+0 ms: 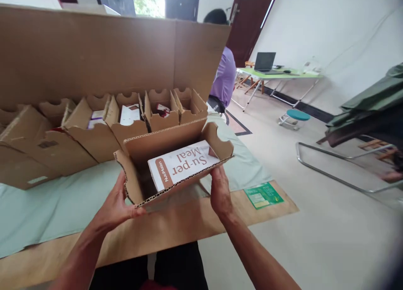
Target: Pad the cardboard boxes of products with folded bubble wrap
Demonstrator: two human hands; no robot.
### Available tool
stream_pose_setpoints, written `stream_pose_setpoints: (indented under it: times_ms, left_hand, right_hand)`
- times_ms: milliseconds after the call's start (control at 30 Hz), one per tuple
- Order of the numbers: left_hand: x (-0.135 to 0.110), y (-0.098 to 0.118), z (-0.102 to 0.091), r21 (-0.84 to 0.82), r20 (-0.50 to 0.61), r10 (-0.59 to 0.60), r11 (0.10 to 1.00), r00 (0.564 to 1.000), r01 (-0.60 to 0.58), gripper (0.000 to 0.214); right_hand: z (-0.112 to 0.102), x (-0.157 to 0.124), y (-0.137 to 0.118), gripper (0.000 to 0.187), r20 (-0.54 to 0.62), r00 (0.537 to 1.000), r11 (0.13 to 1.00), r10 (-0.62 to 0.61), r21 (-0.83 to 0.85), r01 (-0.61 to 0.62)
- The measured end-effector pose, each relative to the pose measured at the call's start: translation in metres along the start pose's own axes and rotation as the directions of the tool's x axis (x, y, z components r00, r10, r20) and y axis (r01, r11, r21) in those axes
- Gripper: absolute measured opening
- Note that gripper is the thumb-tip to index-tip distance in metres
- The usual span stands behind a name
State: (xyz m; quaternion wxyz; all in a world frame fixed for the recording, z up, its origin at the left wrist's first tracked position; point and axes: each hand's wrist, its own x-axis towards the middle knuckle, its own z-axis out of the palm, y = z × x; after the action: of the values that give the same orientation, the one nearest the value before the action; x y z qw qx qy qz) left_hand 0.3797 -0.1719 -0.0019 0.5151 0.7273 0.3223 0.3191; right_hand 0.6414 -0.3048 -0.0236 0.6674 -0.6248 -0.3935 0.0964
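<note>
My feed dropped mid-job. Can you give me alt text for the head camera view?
The left hand and right hand grip the ends of an open brown corrugated cardboard tray holding a white rectangular carton printed Su-per Meal. Behind it, a row of similar brown cardboard trays sits on a pale green tablecloth.

left hand [117,206] fingers hidden under box [157,145], person [225,76] partly behind cardboard flap [110,50], perhaps seated
</note>
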Motion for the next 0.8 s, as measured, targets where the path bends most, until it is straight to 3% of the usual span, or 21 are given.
stream_pose_setpoints:
  times_ms: [100, 167, 300, 400, 600, 800]
  left_hand:
    - [0.019, -0.005, -0.003, -0.119, 0.025, -0.037, 0.992, 0.999, 0.039, 0.126]
    - [0.025, -0.017, 0.003, -0.166, 0.021, -0.08, 0.983, 0.997, 0.083, 0.116]
    - [0.018, -0.035, 0.022, -0.199, -0.014, -0.12, 0.973, 0.993, 0.115, 0.08]
    - [0.009, -0.035, 0.034, -0.253, -0.022, -0.094, 0.964, 0.995, 0.086, 0.067]
    - [0.023, -0.034, 0.047, -0.32, 0.012, -0.022, 0.947, 1.0, 0.025, 0.082]
    - [0.041, -0.042, 0.058, -0.259, -0.006, 0.04, 0.965, 0.999, -0.04, 0.078]
  right_hand:
    - [0.009, 0.001, 0.002, 0.049, 0.035, 0.999, 0.999, 0.021, 0.044, -0.022]
    - [0.011, -0.001, 0.007, 0.047, 0.058, 0.998, 1.0, 0.022, 0.02, -0.023]
    - [0.014, -0.011, 0.022, 0.048, 0.061, 0.993, 0.995, 0.099, -0.021, -0.097]
    - [0.014, -0.015, 0.032, 0.044, 0.086, 0.976, 0.98, 0.198, -0.028, -0.197]
    - [0.008, -0.01, 0.037, 0.041, 0.003, 0.976, 0.974, 0.217, -0.071, -0.216]
    - [0.009, -0.002, 0.037, 0.043, -0.024, 0.973, 0.973, 0.23, 0.044, -0.228]
